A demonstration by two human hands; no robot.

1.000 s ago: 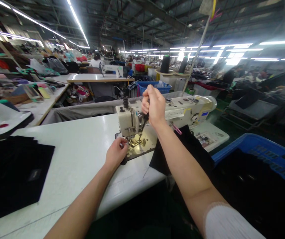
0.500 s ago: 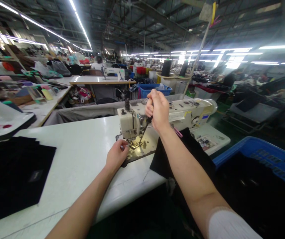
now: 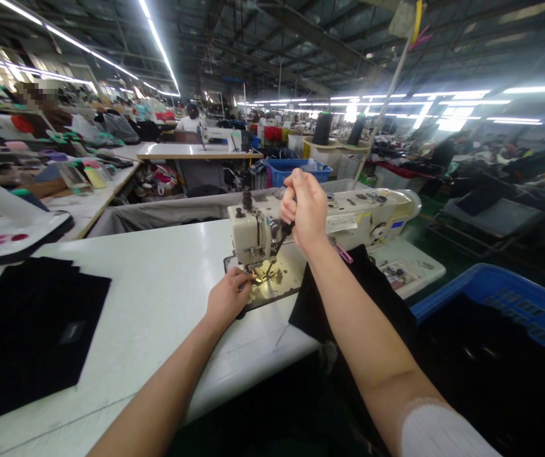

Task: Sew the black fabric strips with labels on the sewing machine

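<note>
A white sewing machine (image 3: 244, 236) stands on a pale table, with a shiny metal needle plate (image 3: 284, 282) under its head. My right hand (image 3: 307, 206) is wrapped round the dark handle of a screwdriver (image 3: 282, 238). The screwdriver slants down to the left, its tip at the presser foot (image 3: 267, 277). My left hand (image 3: 228, 295) is at the left side of the foot, thumb and fingertips pinched together. Whatever lies between those fingertips is too small to make out.
Black fabric pieces (image 3: 29, 330) lie at the table's left, and more black cloth (image 3: 363, 279) hangs by the machine's front, near a pink-handled tool (image 3: 343, 252). A blue basket (image 3: 467, 282) with dark cloth stands right. Thread cones (image 3: 321, 129) stand behind.
My left fingertips have shifted slightly to the right, closer in against the presser foot. My right hand keeps its grip on the screwdriver in nearly the same position. The view has moved slightly.
</note>
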